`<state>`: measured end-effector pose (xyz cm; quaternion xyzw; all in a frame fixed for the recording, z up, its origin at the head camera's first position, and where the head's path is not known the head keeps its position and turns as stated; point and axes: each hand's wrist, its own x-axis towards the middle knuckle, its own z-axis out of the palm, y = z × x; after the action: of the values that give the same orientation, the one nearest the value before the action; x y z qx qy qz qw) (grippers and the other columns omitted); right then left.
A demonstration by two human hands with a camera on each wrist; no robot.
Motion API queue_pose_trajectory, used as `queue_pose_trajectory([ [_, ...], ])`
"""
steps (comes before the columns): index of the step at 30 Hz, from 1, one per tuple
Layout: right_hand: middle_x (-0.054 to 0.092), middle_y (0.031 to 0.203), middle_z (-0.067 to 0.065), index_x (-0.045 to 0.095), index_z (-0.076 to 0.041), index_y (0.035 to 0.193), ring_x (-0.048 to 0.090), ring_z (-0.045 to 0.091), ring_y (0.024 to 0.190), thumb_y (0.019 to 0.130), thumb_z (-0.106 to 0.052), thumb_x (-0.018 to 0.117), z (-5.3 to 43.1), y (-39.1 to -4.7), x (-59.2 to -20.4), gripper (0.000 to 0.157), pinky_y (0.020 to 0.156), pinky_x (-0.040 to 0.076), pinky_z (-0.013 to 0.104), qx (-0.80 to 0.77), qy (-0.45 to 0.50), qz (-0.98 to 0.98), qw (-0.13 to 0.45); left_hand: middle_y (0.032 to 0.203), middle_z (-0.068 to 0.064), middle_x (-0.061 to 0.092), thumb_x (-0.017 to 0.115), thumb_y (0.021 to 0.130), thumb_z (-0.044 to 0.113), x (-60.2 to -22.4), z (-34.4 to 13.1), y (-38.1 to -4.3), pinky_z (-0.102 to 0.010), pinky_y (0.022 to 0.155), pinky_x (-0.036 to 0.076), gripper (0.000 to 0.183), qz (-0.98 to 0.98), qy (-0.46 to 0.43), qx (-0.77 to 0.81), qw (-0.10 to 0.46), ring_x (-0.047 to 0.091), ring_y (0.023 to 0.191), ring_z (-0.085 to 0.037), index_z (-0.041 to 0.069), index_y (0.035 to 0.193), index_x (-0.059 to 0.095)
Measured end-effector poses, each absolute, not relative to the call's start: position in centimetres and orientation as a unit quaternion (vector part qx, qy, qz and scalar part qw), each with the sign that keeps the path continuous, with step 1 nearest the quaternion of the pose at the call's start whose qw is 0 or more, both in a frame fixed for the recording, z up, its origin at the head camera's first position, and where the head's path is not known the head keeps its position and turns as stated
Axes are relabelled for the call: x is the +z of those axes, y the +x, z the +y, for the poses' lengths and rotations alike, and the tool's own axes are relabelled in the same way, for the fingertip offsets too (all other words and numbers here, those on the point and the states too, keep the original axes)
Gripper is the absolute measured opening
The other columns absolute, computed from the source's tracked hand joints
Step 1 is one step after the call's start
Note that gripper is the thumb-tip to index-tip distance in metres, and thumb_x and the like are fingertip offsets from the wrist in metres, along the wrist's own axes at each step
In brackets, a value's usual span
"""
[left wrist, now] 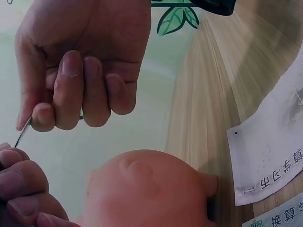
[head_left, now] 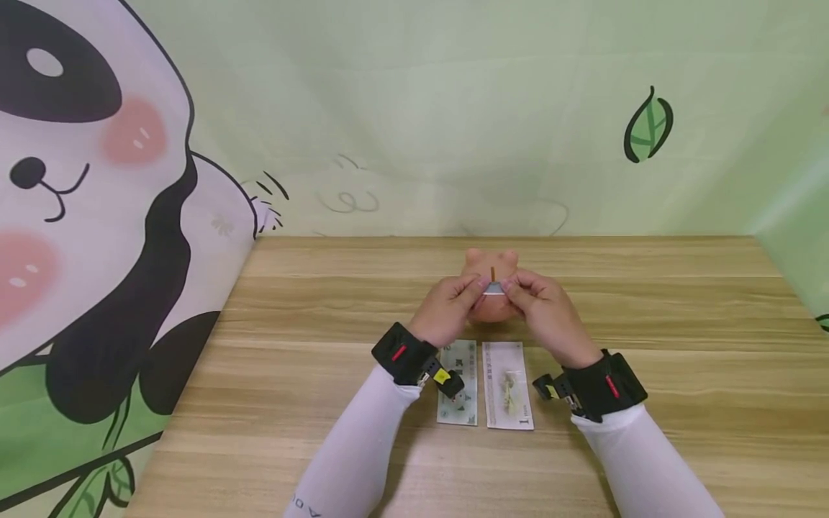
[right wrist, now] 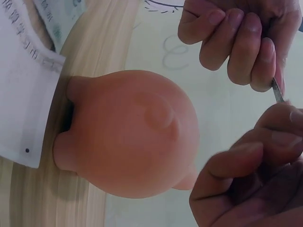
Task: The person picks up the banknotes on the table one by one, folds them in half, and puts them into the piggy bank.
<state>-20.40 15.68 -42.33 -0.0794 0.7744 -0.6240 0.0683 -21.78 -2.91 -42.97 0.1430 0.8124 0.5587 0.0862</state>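
Note:
Both hands hold a small bluish-grey paper note (head_left: 494, 288), seen nearly edge-on in the wrist views. My left hand (head_left: 447, 306) pinches its left end between thumb and forefinger. The right hand (head_left: 550, 316) pinches the other end the same way; its other fingers are curled, as the left wrist view shows. Just beyond the note stands a pink piggy bank (right wrist: 137, 135), with a dark coin slot (head_left: 493, 273) on its top. The hands partly cover the bank in the head view. Whether the note touches the bank I cannot tell.
Two printed paper notes lie side by side nearer the person: a green one (head_left: 465, 396) partly under the left wrist camera, and a pale one (head_left: 508, 388). The wooden table (head_left: 311, 302) ends at a green cloth wall (head_left: 421, 129) with a panda picture.

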Motion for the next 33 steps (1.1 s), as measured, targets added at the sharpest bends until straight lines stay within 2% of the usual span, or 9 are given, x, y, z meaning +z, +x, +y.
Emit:
queue_pose_trajectory([
  [6, 0.043, 0.071, -0.005, 0.054, 0.006, 0.09, 0.041, 0.011, 0.065, 0.111, -0.03, 0.049, 15.66, -20.32, -42.34, 0.041, 0.057, 0.034, 0.023, -0.618, -0.077, 0.779, 0.072, 0.07, 0.002, 0.045, 0.047, 0.111, 0.034, -42.98, -2.84, -21.78, -0.026, 0.061, 0.036, 0.048, 0.805, 0.133, 0.571, 0.087, 0.045, 0.069, -0.015, -0.004, 0.083, 0.059],
  [13, 0.04, 0.069, -0.003, 0.05, 0.005, 0.087, 0.04, 0.013, 0.063, 0.111, -0.029, 0.05, 15.77, -20.24, -42.4, 0.041, 0.057, 0.032, 0.024, -0.621, -0.104, 0.775, 0.063, 0.065, 0.003, 0.037, 0.048, 0.11, 0.033, -43.23, -2.63, -21.79, -0.025, 0.053, 0.031, 0.047, 0.786, 0.138, 0.596, 0.087, 0.04, 0.061, -0.014, 0.011, 0.068, 0.048],
  [16, 0.039, 0.069, -0.002, 0.049, 0.004, 0.086, 0.039, 0.015, 0.063, 0.111, -0.031, 0.049, 15.88, -20.25, -42.33, 0.043, 0.057, 0.032, 0.025, -0.62, -0.109, 0.774, 0.059, 0.063, 0.004, 0.037, 0.05, 0.109, 0.038, -43.3, -2.62, -21.86, -0.025, 0.053, 0.031, 0.049, 0.785, 0.143, 0.596, 0.089, 0.039, 0.061, -0.014, 0.012, 0.068, 0.048],
  [21, 0.04, 0.068, -0.002, 0.05, 0.005, 0.086, 0.039, 0.016, 0.062, 0.111, -0.031, 0.049, 15.89, -20.29, -42.23, 0.044, 0.056, 0.032, 0.026, -0.624, -0.116, 0.77, 0.056, 0.066, 0.003, 0.038, 0.052, 0.108, 0.042, -43.45, -2.73, -21.97, -0.026, 0.055, 0.033, 0.048, 0.789, 0.151, 0.588, 0.096, 0.041, 0.063, -0.014, 0.008, 0.075, 0.055],
  [25, 0.039, 0.068, -0.002, 0.052, 0.005, 0.088, 0.039, 0.014, 0.062, 0.11, -0.029, 0.05, 15.77, -20.3, -42.26, 0.041, 0.056, 0.032, 0.025, -0.629, -0.118, 0.766, 0.058, 0.072, 0.003, 0.043, 0.051, 0.109, 0.037, -43.49, -2.75, -22.02, -0.024, 0.059, 0.037, 0.043, 0.789, 0.17, 0.583, 0.1, 0.044, 0.069, -0.012, 0.003, 0.086, 0.063],
  [33, 0.039, 0.067, -0.003, 0.049, 0.006, 0.085, 0.038, 0.014, 0.063, 0.111, -0.025, 0.048, 15.64, -20.37, -42.41, 0.04, 0.057, 0.032, 0.024, -0.634, -0.114, 0.761, 0.076, 0.07, 0.004, 0.041, 0.048, 0.111, 0.025, -43.19, -2.71, -21.81, -0.023, 0.061, 0.038, 0.039, 0.76, 0.188, 0.61, 0.123, 0.043, 0.068, -0.011, -0.003, 0.09, 0.063],
])
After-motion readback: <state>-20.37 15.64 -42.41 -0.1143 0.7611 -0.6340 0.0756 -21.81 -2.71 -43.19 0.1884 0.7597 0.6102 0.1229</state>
